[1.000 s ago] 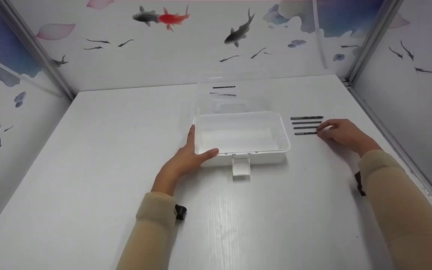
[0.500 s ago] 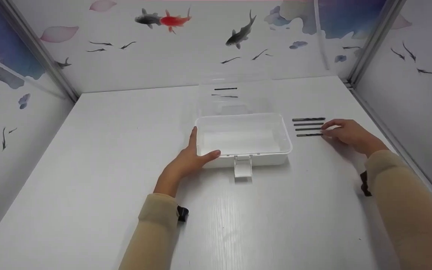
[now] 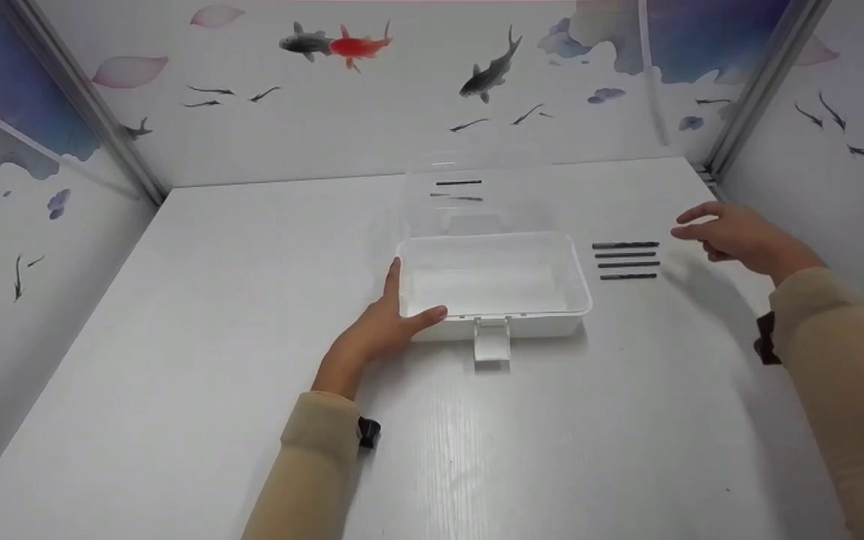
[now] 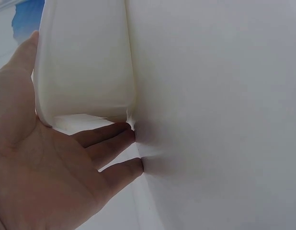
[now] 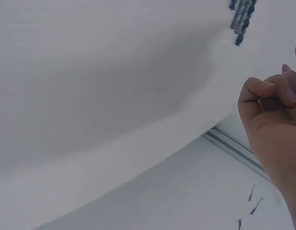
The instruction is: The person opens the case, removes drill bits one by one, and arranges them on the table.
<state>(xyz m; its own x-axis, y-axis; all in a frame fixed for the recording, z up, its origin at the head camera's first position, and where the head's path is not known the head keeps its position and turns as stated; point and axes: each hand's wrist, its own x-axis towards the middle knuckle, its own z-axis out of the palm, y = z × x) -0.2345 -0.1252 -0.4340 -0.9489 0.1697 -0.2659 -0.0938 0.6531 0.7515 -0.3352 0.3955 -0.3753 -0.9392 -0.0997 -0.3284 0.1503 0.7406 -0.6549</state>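
A white plastic box [image 3: 496, 326] stands in the middle of the table, with its clear lid [image 3: 477, 217] swung back behind it and its front latch [image 3: 492, 341] hanging down. My left hand [image 3: 379, 330] rests spread at the box's front left corner. Its thumb lies along the front rim, and the straight fingers lie against the left side; in the left wrist view the lower fingertips touch the tabletop. To the right of the box, several dark drill bits [image 3: 627, 265] lie in a neat row. Raised past their right ends is my right hand [image 3: 747, 236], index finger and thumb apart, nothing held.
Two thin dark strips [image 3: 458, 182] show through the clear lid. Printed walls with fish enclose the white table [image 3: 537, 442] at the back and both sides. A metal corner post [image 3: 766, 82] stands at the back right.
My right hand has let go of the nearest drill bits and lifted away to the right and back, leaving the row lying on the table. The left hand has stayed on the box.
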